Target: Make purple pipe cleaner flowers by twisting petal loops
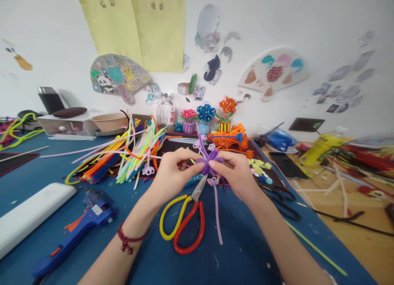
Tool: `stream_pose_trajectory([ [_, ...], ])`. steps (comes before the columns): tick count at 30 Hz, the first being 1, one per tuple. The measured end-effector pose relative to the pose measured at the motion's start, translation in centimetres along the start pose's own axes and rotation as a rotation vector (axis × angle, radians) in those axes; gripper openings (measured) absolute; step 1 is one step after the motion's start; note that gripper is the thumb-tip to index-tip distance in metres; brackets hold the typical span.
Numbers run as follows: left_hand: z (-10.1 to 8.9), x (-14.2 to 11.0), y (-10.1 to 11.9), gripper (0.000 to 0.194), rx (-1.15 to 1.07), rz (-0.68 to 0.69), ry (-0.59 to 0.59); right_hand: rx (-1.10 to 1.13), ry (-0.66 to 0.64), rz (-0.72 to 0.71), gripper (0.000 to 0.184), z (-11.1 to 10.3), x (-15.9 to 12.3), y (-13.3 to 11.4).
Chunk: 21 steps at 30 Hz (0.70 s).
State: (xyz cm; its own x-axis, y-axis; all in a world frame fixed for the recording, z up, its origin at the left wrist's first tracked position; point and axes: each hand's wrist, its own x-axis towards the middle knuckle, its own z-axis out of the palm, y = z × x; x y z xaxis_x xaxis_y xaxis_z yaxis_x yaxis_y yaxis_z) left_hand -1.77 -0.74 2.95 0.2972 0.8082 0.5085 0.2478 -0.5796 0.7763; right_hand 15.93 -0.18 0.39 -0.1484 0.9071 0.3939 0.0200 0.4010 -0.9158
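A purple pipe-cleaner flower [212,157] with looped petals is pinched between my two hands, above the blue table mat. My left hand [177,168] grips its left petals with thumb and finger. On the other side, my right hand [237,170] presses thumb and finger on its right petals. A straight purple stem end sticks up behind it. Just below lie scissors [197,194] with one yellow and one red handle, their blade tips hidden by the flower. A pale lilac pipe-cleaner flower [213,180] with a long stem lies beside the blades.
To the left are a blue glue gun [89,223], a white case [33,215] and bundled pipe cleaners [123,153]. Orange pipe-cleaner pieces [230,137] and small potted flowers [206,114] stand behind. Black scissors [285,203], a phone [287,165] and a yellow bottle [323,147] lie right.
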Motion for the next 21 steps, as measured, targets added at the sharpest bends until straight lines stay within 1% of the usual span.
stream_pose_trajectory([
  [2, -0.2, -0.1, -0.1, 0.011, 0.182, 0.231, 0.030, 0.043, 0.012, 0.034, 0.020, 0.2, 0.0, 0.4],
  [4, -0.4, -0.2, -0.3, 0.021, 0.374, 0.448, 0.035, 0.073, -0.002, 0.065, 0.020, 0.3, 0.1, 0.7],
  [5, -0.5, -0.2, -0.4, 0.026, 0.452, 0.521, 0.032, 0.077, -0.009, 0.072, 0.020, 0.3, 0.1, 0.7],
  [6, -0.6, -0.2, -0.5, 0.029, 0.509, 0.558, 0.030, 0.068, -0.011, 0.066, 0.020, 0.3, 0.1, 0.7],
  [7, -0.5, -0.1, -0.6, 0.030, 0.539, 0.558, 0.031, 0.039, -0.005, 0.044, 0.020, 0.2, 0.1, 0.7],
  [8, -0.5, -0.1, -0.7, 0.027, 0.538, 0.527, 0.038, -0.010, 0.008, 0.001, 0.019, 0.1, 0.1, 0.5],
  [9, -0.4, 0.0, -0.7, 0.022, 0.513, 0.467, 0.047, -0.081, 0.022, -0.056, 0.017, 0.0, 0.1, 0.4],
  [11, -0.2, 0.2, -0.8, 0.017, 0.417, 0.273, 0.067, -0.272, 0.040, -0.194, 0.016, -0.1, 0.1, 0.0],
  [14, 0.2, 0.4, -1.0, 0.031, 0.232, -0.059, 0.060, -0.542, 0.037, -0.387, 0.016, 0.0, 0.0, -0.3],
  [16, 0.3, 0.4, -1.0, 0.038, 0.095, -0.212, 0.031, -0.632, 0.042, -0.494, 0.014, 0.2, -0.1, -0.1],
  [18, 0.4, 0.4, -0.9, 0.038, -0.054, -0.310, -0.012, -0.673, 0.062, -0.574, 0.012, 0.4, -0.1, 0.3],
  [21, 0.4, 0.3, -0.5, 0.029, -0.236, -0.392, -0.044, -0.700, 0.070, -0.634, 0.012, 0.5, -0.1, 0.7],
])
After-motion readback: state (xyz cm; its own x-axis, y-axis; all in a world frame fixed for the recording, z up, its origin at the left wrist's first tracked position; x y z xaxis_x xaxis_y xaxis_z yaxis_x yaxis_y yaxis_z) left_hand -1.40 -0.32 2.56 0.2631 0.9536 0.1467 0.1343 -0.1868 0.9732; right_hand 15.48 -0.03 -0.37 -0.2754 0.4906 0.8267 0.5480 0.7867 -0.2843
